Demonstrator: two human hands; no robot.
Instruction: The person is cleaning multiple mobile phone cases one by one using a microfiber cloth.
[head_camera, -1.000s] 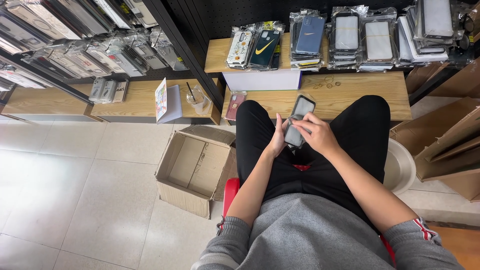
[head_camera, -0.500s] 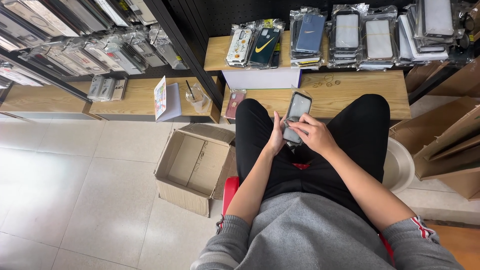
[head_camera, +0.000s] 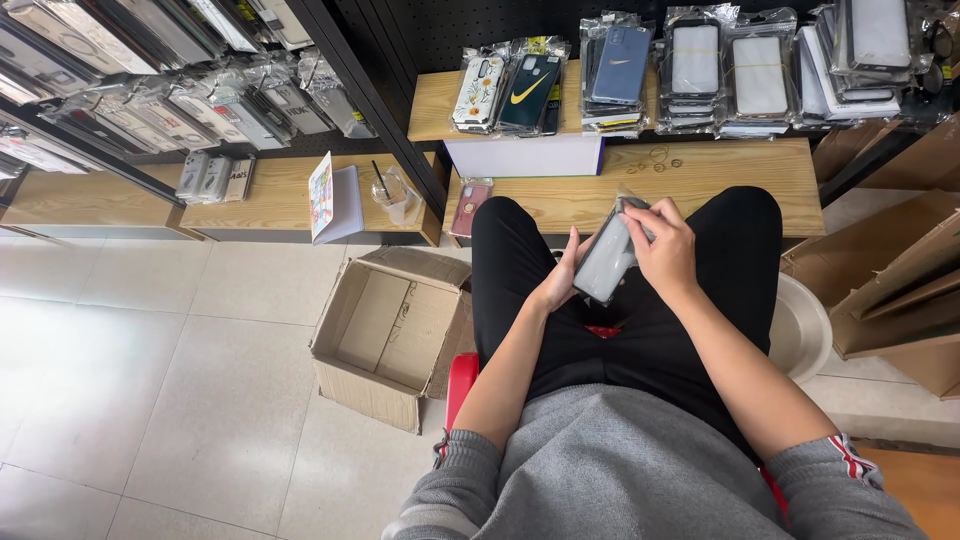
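Both hands grip the case (head_camera: 606, 262): left hand (head_camera: 556, 282) at 9 o'clock, right hand (head_camera: 665, 250) closed on top; best held steady.

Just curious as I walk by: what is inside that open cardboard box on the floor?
The cardboard box shows only its bare brown bottom and folded-out flaps; no goods are visible. The near wall hides the strip of the bottom just behind it.

One head-worn camera looks steeply down from above the seated person's lap (head_camera: 640, 330) (close), facing forward to the wooden shelves (head_camera: 700, 180) and tiled floor (head_camera: 180, 380) beyond.
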